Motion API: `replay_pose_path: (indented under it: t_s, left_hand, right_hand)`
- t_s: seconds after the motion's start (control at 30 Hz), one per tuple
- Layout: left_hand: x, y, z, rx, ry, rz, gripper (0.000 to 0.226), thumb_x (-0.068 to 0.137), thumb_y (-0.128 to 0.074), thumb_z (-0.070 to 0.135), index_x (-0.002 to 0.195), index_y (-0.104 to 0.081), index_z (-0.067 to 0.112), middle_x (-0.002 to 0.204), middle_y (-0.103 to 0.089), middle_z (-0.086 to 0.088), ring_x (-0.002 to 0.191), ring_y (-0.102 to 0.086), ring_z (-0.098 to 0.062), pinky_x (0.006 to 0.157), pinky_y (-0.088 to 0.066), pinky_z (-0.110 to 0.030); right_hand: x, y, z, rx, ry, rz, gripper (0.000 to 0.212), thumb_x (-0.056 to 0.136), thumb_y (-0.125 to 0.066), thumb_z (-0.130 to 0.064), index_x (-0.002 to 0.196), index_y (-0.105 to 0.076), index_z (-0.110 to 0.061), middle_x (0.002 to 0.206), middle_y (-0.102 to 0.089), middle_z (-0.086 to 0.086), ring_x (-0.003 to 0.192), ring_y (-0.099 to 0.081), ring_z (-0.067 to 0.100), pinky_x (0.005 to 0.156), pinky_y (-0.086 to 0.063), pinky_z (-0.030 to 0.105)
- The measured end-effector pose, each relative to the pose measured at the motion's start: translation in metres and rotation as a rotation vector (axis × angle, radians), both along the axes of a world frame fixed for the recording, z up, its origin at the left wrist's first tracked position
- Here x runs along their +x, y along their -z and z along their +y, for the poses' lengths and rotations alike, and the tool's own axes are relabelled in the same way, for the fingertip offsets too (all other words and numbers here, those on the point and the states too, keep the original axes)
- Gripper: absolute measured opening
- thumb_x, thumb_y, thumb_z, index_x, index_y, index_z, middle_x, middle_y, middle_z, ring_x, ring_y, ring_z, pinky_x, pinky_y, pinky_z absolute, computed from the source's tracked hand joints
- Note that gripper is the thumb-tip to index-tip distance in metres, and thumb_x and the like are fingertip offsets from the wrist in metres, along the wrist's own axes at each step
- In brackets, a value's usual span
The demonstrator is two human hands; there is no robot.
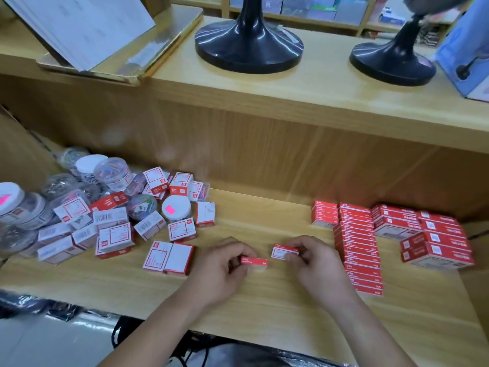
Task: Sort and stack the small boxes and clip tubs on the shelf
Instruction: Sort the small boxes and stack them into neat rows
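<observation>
Closest to us are two hands, the left hand [222, 266] and the right hand [315, 260], and each one pinches a little box. Under them is the long wooden shelf [264, 308]. On its left side sits a big messy pile of boxes and clip tubs [105, 221]. On its right side stand neat rows of red boxes [357, 250]. I think the two little boxes belong with the neat rows. It is best to turn them the same way, line up the edges and set them down flat, without bumping the rows. The small red box [254, 261] sticks out to the right of the left fingers. The small red-and-white box [284, 252] sticks out to the left of the right fingers. They are near each other but not touching.
</observation>
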State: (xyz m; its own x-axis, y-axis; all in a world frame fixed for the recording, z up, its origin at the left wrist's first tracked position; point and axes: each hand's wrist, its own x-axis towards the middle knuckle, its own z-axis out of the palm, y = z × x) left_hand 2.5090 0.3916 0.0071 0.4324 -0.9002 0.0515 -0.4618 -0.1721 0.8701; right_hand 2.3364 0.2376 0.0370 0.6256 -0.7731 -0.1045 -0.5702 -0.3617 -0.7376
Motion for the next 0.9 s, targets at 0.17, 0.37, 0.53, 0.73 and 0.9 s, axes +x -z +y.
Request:
replay_pose_path:
  t_s: [0.17,0.37,0.53,0.73,0.9]
  left_hand:
    - [-0.021,0.002,-0.019,0.035,-0.081,0.051,0.031,0.080,-0.077,0.016,0.093,-0.056,0.035,0.076,-0.063,0.012,0.067,-0.059,-0.008,0.062,-0.050,-0.027]
    - [-0.025,0.002,-0.039,-0.025,-0.011,-0.058,0.037,0.077,-0.082,0.014,0.106,-0.068,0.031,0.093,-0.056,0.012,0.073,-0.061,-0.006,0.068,-0.049,-0.017]
    - [-0.019,0.005,-0.053,0.010,0.044,-0.134,0.022,0.079,-0.080,0.029,0.098,-0.069,0.031,0.078,-0.057,0.011,0.066,-0.054,-0.007,0.060,-0.042,-0.019]
    - [-0.039,0.001,-0.112,-0.003,0.018,-0.186,0.018,0.080,-0.075,0.019,0.096,-0.069,0.024,0.075,-0.060,0.005,0.069,-0.057,-0.014,0.065,-0.050,-0.034]
    - [-0.061,0.000,-0.143,-0.003,0.001,-0.083,0.033,0.080,-0.075,0.008,0.110,-0.067,0.019,0.069,-0.063,0.008,0.064,-0.061,-0.016,0.068,-0.055,-0.036]
  right_hand:
    - [0.000,-0.013,0.001,0.126,-0.154,-0.014,0.047,0.079,-0.061,0.007,0.093,-0.071,-0.037,0.093,-0.069,-0.013,0.083,-0.065,0.003,0.074,-0.050,0.015]
    - [-0.002,-0.013,-0.003,0.086,-0.271,0.067,0.032,0.079,-0.072,-0.010,0.101,-0.068,-0.034,0.098,-0.063,-0.011,0.085,-0.064,0.006,0.080,-0.055,0.033]
    - [-0.013,-0.017,-0.007,-0.084,-0.199,0.052,0.030,0.082,-0.073,-0.025,0.111,-0.067,-0.033,0.099,-0.062,-0.016,0.088,-0.063,0.005,0.081,-0.056,0.036]
    - [-0.049,-0.047,-0.020,-0.255,0.103,-0.045,0.011,0.085,-0.072,-0.037,0.095,-0.071,-0.034,0.078,-0.069,-0.020,0.070,-0.065,0.001,0.065,-0.056,0.033]
    - [-0.067,-0.049,-0.028,-0.201,0.141,-0.108,0.022,0.086,-0.073,-0.023,0.094,-0.069,-0.043,0.076,-0.070,-0.021,0.064,-0.065,0.005,0.062,-0.055,0.030]
